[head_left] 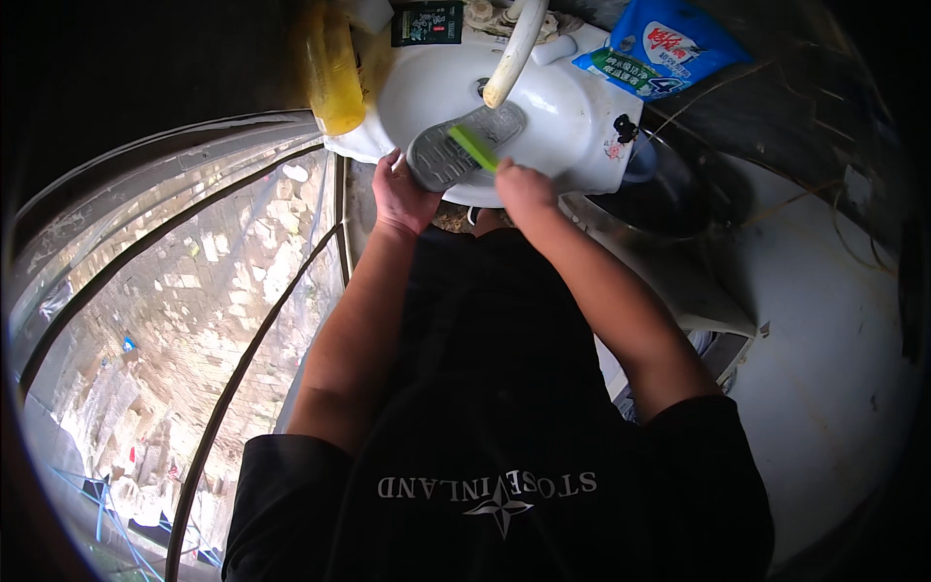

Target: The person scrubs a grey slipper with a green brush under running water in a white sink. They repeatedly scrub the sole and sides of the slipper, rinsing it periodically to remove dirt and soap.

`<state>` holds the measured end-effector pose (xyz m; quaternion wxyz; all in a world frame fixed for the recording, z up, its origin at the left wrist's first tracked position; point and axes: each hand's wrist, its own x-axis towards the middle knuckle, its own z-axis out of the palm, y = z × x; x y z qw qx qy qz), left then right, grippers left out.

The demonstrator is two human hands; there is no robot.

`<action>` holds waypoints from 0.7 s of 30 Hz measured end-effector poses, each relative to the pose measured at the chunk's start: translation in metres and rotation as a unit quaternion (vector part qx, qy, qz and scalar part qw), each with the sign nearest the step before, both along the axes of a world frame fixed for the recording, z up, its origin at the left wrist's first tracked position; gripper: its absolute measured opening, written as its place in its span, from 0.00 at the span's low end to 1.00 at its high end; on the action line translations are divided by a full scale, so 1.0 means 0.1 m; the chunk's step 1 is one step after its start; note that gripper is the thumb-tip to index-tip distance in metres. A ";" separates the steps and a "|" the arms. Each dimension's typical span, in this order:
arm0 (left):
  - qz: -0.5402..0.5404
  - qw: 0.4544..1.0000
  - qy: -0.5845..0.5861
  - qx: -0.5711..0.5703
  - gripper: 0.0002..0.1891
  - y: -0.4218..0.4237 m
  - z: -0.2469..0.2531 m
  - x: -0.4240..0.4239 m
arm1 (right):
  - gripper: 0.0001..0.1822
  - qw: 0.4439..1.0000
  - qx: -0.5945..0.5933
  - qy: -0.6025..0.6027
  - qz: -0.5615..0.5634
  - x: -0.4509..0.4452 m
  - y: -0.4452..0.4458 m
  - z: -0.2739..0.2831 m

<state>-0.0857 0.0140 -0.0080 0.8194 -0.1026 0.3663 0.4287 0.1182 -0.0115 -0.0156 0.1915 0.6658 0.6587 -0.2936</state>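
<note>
A grey rubber slipper (444, 156) lies tilted over the front part of a white ceramic washbasin (574, 145). My left hand (406, 193) grips one end of it, thumb along the edge. In my right hand (525, 190) is the end of a green brush (474, 148), whose head rests against the slipper's ribbed face; its bristles are hidden. The far end of the slipper reaches the bowl below a whitish spout or pipe (515, 54). A metal drain (482, 86) shows partly behind the spout.
A yellow plastic bottle (334, 80) stands at the basin's left corner. At the back lie a dark green sachet (427, 23) and a whitish rounded object (554, 50). A blue detergent bag (665, 47) sits back right. Beneath the right edge is a dark basin (673, 196); a window (196, 291) is at left.
</note>
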 end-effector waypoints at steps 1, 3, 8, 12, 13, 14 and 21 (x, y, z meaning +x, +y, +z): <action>-0.001 1.000 0.003 0.012 0.34 -0.01 -0.05 0.01 | 0.15 0.999 -0.005 -0.024 -0.042 0.03 0.05 -0.05; -0.002 0.999 0.012 0.036 0.32 -0.05 -0.15 0.05 | 0.14 0.998 -0.045 -0.024 -0.044 -0.06 0.10 -0.03; -0.032 0.995 0.094 -0.015 0.26 -0.12 0.01 0.01 | 0.14 0.994 -0.063 -0.059 -0.069 0.16 0.14 -0.20; -0.051 0.977 0.206 0.012 0.26 -0.21 0.02 0.02 | 0.12 0.999 -0.028 0.015 -0.024 0.05 0.06 0.03; -0.054 0.970 0.237 0.027 0.27 -0.21 0.08 0.06 | 0.10 0.998 0.013 0.048 0.031 0.03 0.00 0.16; -0.068 0.966 0.239 0.072 0.27 -0.21 0.14 0.10 | 0.09 0.998 0.013 0.063 -0.012 0.02 -0.04 0.22; -0.197 0.853 0.387 0.289 0.27 -0.01 0.39 0.46 | 0.10 0.978 0.077 0.125 -0.149 0.20 -0.16 0.72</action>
